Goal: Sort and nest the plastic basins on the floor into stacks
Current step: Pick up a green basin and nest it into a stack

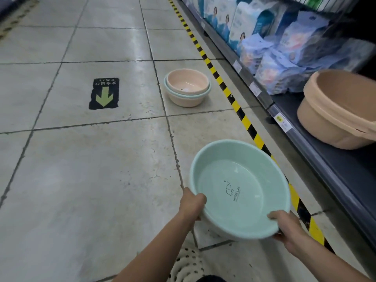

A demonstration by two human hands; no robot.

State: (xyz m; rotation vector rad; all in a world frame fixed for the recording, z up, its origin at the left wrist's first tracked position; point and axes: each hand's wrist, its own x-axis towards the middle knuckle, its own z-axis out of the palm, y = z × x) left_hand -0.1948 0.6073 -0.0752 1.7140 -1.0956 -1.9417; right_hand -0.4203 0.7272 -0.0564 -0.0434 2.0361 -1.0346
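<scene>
Mint basin (240,192): left grip (192,204), right grip (284,226)

The grey tiled floor (81,180) is filling the left and centre of the frame. A black exit sticker (104,93) with a green arrow is lying flat on a tile left of centre. Just right of centre, a stack of basins (187,101) is sitting on the floor, a mint rim showing between pink ones. Yellow-and-black tape (219,82) is running diagonally from top centre to lower right, near the stack. A dark shelf (335,165) is carrying nested tan tubs (333,123) at the right edge and blue-and-white packages (274,72) at upper right.
</scene>
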